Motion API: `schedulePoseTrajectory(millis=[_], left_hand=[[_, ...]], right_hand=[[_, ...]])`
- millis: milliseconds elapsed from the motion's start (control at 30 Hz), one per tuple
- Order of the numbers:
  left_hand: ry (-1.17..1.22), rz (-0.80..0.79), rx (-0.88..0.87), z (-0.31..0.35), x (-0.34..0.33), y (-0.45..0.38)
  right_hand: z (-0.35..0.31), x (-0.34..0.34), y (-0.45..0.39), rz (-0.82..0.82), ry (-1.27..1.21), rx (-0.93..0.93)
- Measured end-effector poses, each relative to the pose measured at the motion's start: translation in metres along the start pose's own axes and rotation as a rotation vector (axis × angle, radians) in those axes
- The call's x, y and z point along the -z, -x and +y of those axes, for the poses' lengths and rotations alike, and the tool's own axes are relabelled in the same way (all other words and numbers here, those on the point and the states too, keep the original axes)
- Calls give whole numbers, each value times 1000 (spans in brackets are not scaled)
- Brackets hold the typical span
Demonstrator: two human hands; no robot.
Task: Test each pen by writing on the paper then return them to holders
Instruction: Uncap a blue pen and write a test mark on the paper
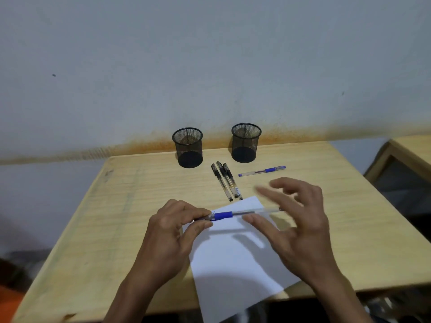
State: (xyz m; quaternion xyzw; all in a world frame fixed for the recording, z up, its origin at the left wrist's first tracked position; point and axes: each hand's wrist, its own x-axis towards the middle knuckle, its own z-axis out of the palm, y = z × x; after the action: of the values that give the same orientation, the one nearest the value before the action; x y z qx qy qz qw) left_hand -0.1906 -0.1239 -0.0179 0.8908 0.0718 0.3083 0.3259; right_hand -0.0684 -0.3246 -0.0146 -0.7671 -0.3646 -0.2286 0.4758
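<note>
Pinching the blue-grip pen (235, 214) at its tip end, the left hand (173, 231) is holding it level just above the white paper (235, 259). The right hand (296, 220) is hovering at the pen's far end, fingers spread and blurred, its grip closing on nothing. Beyond, three black pens (225, 180) and another blue pen (262, 171) are lying on the worktop (116, 206) before two mesh holders (189, 148).

Blue pen (235, 214) in left hand (173, 226) fingers (201, 226) above paper (238, 264)
</note>
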Motion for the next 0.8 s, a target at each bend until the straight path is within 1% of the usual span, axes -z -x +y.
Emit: schedulePoseTrajectory(millis=[33,100,167,233,300,333,400,467,500,567,633,800], left_hand=[[-11,-14,-2,-1,-1,-2],[-27,-30,-10,0,-2,-6],[-32,-39,-8,2,-4,-10],[-24,-42,17,4,-7,-13],[-8,-55,93,-1,-12,-17],[-21,-74,150,-8,-15,-18],[-120,-129,223,-23,-21,-16],[-229,-201,233,-41,-26,-8],[-248,-236,234,-48,-28,-4],[-252,-281,250,-62,-31,4],[-279,-289,244,-73,-33,9],[-291,-289,224,-88,-36,10]], right_hand=[[4,-2,-1,-32,117,148],[12,-7,-3,-78,238,290],[17,-10,-5,-95,307,334],[23,-13,-4,-110,323,311],[32,-17,-3,-101,282,163],[39,-20,-3,-78,264,42],[53,-23,-9,-41,250,-273],[66,-27,-18,-67,255,-549],[71,-31,-21,-109,277,-634],[80,-39,-24,-177,337,-718],[87,-47,-25,-196,372,-744],[92,-63,-33,-240,459,-723]])
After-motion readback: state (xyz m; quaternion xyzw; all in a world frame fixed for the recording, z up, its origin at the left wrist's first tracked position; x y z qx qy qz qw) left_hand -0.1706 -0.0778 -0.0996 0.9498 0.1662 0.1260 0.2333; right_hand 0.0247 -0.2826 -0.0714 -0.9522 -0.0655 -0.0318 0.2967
